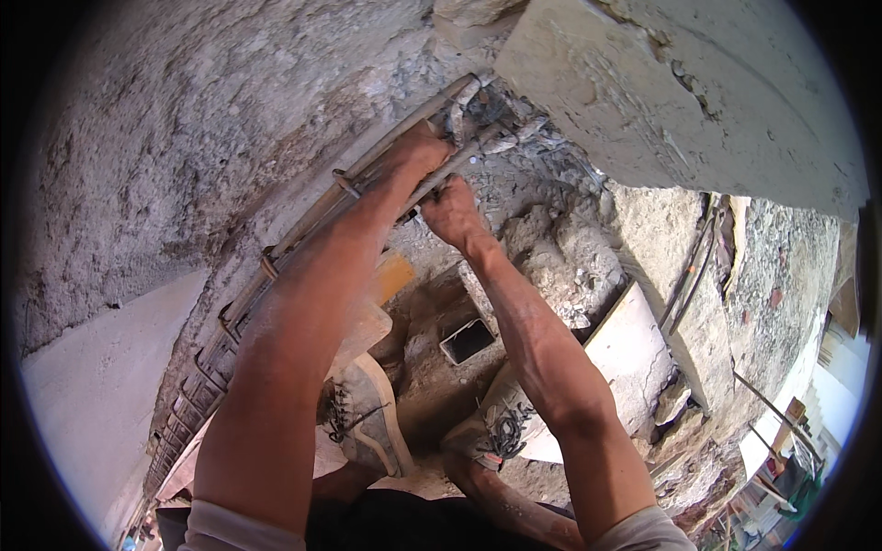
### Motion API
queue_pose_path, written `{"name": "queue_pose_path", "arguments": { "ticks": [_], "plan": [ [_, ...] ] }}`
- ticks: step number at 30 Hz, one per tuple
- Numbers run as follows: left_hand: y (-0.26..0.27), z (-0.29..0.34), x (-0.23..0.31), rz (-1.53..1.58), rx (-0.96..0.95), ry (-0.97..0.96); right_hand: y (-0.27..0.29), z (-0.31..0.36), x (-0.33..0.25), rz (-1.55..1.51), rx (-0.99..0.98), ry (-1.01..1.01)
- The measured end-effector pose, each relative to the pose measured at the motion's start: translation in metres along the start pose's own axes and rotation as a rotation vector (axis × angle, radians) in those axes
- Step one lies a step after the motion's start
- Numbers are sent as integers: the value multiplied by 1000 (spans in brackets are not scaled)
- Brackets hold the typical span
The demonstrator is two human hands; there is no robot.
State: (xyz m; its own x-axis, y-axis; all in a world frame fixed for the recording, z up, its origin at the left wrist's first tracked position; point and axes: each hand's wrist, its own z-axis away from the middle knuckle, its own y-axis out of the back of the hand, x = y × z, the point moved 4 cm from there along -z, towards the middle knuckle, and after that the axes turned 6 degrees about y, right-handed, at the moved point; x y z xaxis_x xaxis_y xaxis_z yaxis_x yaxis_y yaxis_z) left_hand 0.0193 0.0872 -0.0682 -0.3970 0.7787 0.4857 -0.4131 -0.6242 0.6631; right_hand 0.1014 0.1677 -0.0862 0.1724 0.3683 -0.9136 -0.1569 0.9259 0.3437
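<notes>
Rubble [560,243] covers the ground between a rough wall [165,138] on the left and a slab [680,101] jutting in at upper right. The rebar [441,103] runs diagonally along the wall. The left hand [424,149] is at its bars, the right hand [453,213] curled just beside the lower one; with fingers mostly hidden, I cannot tell what either holds. Clutter [790,477] at the right rim is indistinct.

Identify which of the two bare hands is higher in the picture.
The left hand; the right hand sits lower in the picture, nearer the shoes.
</notes>
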Motion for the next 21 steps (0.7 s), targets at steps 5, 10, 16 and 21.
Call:
{"name": "queue_pose_path", "arguments": {
  "ticks": [5,10,16,21],
  "plan": [
    [14,-11,-1,-343,10,-133,-6,15,-16,-224,-34,46],
    [11,-5,8,95,-30,-382,54,71,-60,185,-413,-119],
    [4,-12,-11,-347,8,-291,144,178,-95,285,-421,-338],
    [6,-14,-30,2,-12,-77,191,217,-74,140,-382,-677]
  ]
}}
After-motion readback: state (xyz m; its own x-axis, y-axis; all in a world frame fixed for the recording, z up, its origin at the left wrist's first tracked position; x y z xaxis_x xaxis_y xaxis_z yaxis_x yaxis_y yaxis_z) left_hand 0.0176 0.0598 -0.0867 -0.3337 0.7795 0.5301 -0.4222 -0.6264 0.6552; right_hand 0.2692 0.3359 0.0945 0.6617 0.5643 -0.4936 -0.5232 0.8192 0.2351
